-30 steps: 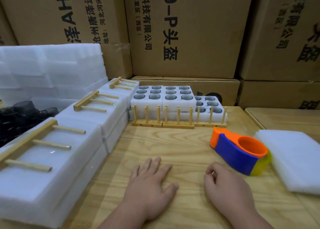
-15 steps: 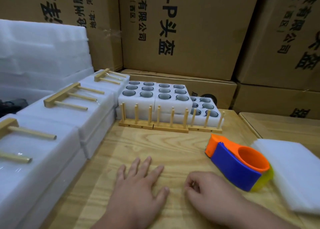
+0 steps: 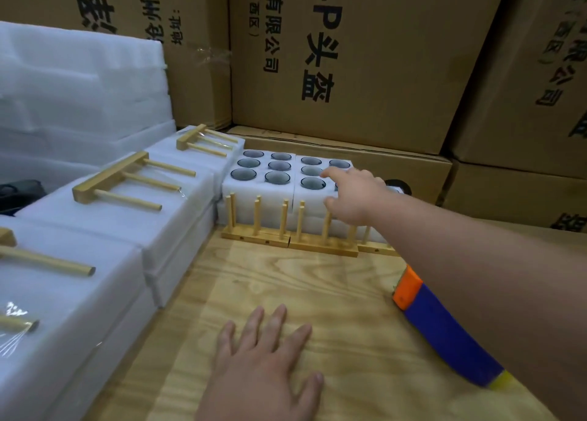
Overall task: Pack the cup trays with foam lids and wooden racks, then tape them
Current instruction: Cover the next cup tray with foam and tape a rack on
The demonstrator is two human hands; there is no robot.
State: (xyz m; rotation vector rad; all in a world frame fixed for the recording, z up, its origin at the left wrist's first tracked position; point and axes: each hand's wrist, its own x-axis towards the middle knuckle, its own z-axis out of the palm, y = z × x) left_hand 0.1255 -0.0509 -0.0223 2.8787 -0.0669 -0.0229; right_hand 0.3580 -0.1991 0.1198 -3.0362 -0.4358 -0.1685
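Far left of the cup trays, three packed white foam bundles run in a row along the table edge, each with a wooden rack lying flat on top: one cut off at the frame edge, one in the middle, one nearest the trays. Behind them rises a tall stack of white foam.

Now the cup trays themselves: two white foam blocks side by side at the back of the table, six round pockets each, a dark glass cup sunk in each pocket that shows. Just in front of them stand upright wooden racks end to end, three bases visible, pegs pointing up.

Left hand lies flat on the table in front of the trays, grip spread, holding nothing. Right hand is on the right-hand tray, fingers extended over its top, thumb at its front face. Right of the trays, partly under the forearm, one orange-and-blue tape dispenser.
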